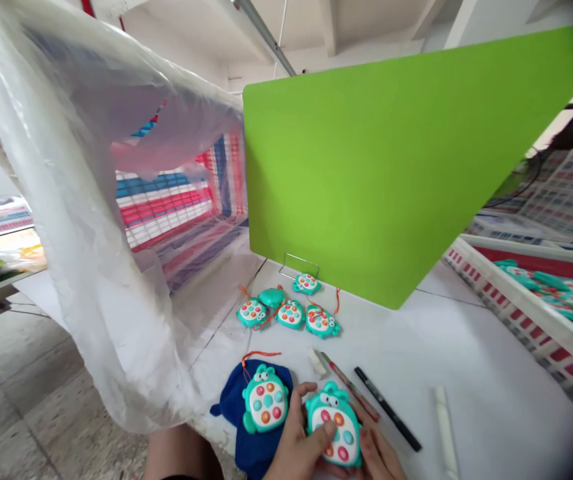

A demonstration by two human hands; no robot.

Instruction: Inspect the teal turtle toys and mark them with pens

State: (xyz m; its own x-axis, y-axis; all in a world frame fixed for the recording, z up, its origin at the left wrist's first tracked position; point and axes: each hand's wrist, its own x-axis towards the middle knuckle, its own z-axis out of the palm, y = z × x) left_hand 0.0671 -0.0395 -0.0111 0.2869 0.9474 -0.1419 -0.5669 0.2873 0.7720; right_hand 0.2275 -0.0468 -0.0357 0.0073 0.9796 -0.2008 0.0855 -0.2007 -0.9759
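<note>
Bare leg [179,457] at the bottom edge, close under the front of the table. Just beyond it, both of the person's hands are on a teal frog-shaped button toy [334,427]. Left hand [296,437] curls round the toy's lower left side, thumb laid over the coloured buttons. Right hand [379,455] cups the lower right side, fingers partly closed. Toy held between the two.

Second matching toy [265,398] lies on a navy cloth bag [231,413] just left of the left hand, orange cord [260,355] looping above it. Farther along the white tabletop [486,373], four more toys sit in a loose cluster, nearest one at [320,321], with a loose teal shell [271,297] among them. Thin wire stand [299,265] just behind.

Right of the hands, side by side: red pen [349,385], black marker [387,408], and, well apart, a white stick [446,433].

Lime-green panel [366,160] rises from the table's far side. Clear plastic sheeting [81,200] hangs to the left, red, white and blue striped tarp [166,200] behind it. Far right, a white crate with red bands [531,300] holds a heap of teal toys [556,293]. Speckled tile floor [26,393] at lower left; white beamed ceiling [316,33] overhead.
</note>
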